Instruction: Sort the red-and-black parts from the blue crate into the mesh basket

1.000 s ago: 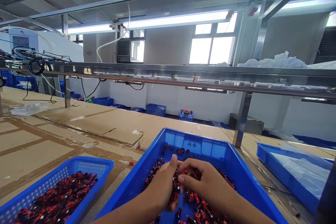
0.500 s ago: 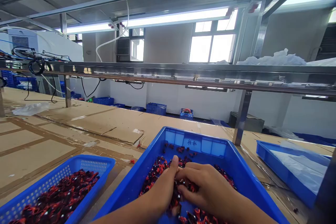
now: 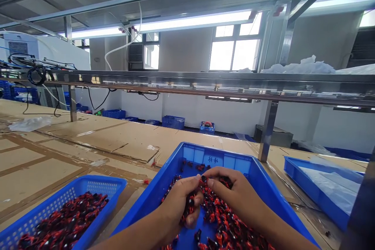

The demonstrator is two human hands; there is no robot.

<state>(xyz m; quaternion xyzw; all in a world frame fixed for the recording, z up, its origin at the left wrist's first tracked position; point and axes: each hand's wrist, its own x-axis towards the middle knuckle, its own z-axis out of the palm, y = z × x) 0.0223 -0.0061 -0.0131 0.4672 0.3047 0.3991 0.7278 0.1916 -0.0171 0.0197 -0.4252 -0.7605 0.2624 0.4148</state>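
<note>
A deep blue plastic bin [image 3: 277, 199] holds a loose layer of small, shiny red-and-black pieces [image 3: 231, 224]. Above them, my left hand [image 3: 178, 199] is closed, with several such pieces in its curled fingers. Thumb and forefinger of that hand pinch one small red-and-black piece [image 3: 203, 179]. My right hand [image 3: 234, 187] grips the same piece from the other side, its thumb and fingertips pressed together. Fingers partly cover this piece, so its exact kind does not show. To the left stands a perforated blue basket [image 3: 117, 185] with a heap of similar pieces [image 3: 68, 218].
On the right lies a shallow blue tray [image 3: 306, 187] with white plastic sheeting [image 3: 331, 187]. A metal post [image 3: 267, 133] rises behind the bin, under a long metal shelf [image 3: 181, 82]. Taped cardboard [image 3: 114, 136] covers the table. A stray red bit [image 3: 146, 182] lies beside the basket.
My hands have risen off the pile, and the right one has moved up and away from the left. A pinched piece now shows between their fingertips.
</note>
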